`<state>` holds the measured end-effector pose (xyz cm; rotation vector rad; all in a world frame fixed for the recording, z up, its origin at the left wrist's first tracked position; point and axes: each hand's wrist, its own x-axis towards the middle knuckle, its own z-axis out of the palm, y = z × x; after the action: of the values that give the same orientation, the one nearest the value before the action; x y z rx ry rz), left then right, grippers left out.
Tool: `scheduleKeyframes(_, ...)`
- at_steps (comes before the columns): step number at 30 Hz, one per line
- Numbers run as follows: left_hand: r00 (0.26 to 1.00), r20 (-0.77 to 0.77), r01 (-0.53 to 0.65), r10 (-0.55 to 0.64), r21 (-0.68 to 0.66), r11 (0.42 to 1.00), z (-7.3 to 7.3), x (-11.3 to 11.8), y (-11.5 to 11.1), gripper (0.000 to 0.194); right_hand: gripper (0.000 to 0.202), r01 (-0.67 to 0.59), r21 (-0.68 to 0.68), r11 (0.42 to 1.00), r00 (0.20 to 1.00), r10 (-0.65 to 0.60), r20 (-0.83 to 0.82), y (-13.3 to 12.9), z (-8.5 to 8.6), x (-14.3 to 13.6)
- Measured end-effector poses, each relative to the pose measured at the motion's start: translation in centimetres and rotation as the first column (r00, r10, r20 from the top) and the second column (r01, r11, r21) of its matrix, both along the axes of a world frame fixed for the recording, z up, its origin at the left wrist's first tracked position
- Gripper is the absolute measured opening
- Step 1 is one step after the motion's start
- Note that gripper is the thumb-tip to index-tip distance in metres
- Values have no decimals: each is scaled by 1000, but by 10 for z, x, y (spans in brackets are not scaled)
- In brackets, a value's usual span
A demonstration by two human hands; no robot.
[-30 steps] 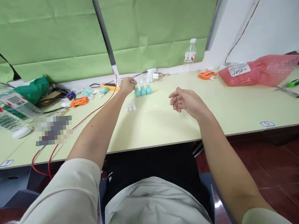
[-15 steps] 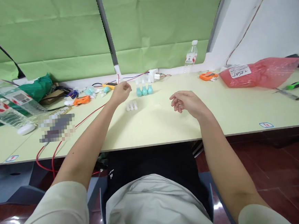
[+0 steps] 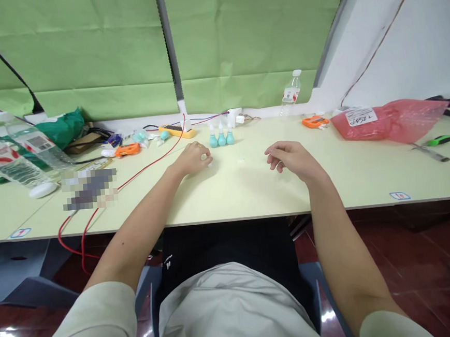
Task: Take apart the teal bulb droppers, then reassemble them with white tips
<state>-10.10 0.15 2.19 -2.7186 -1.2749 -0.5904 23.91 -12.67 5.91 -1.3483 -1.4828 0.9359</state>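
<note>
My left hand (image 3: 195,159) is lowered to the table with its fingers curled round small white plastic pieces. One white piece (image 3: 204,158) peeks out at the fingertips; the hand hides the others. Just beyond it, three small teal squeeze bulbs (image 3: 221,138) with clear pointed tips stand upright in a row. My right hand (image 3: 289,159) hovers over the table on the right, its fingers loosely bent and apart, with nothing in it. A tiny pale piece (image 3: 241,160) lies on the tabletop between both hands.
Along the back are a yellow multimeter (image 3: 177,131), a white plug (image 3: 235,117) and a clear bottle (image 3: 291,93). Orange cutters (image 3: 127,149) and large bottles (image 3: 38,144) stand left. A pink bag (image 3: 390,120) and green-handled tool (image 3: 439,141) lie right. Red cables (image 3: 150,165) cross the left side.
My left hand has come down and toward me, from behind the row of white pieces onto them. The right hand stays nearly in place. The view has shifted slightly.
</note>
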Motion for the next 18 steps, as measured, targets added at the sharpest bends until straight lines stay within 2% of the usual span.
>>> scheduleKeyframes(7, 1000, 3, -10, 10, -3, 1000, -3, 10, -2, 33, 9, -26, -2, 1000, 1000, 26, 14, 2, -1, -3)
scheduleKeyframes(13, 997, 7, 76, -76, -9, 997, -1, 26, -15, 30, 9, -26, -5, 1000, 998, 26, 63, 0, -4, -9)
scheduleKeyframes(16, 991, 12, 134, -133, -41, 990, 2, 37, -28, 29, 8, -40, -3, 999, 977, 40, 210, 7, -6, -12)
scheduleKeyframes(18, 983, 9, 183, -182, -57, 982, 3, 43, -37, 29, 6, -68, 12, 998, 911, 57, 409, 19, -5, -16)
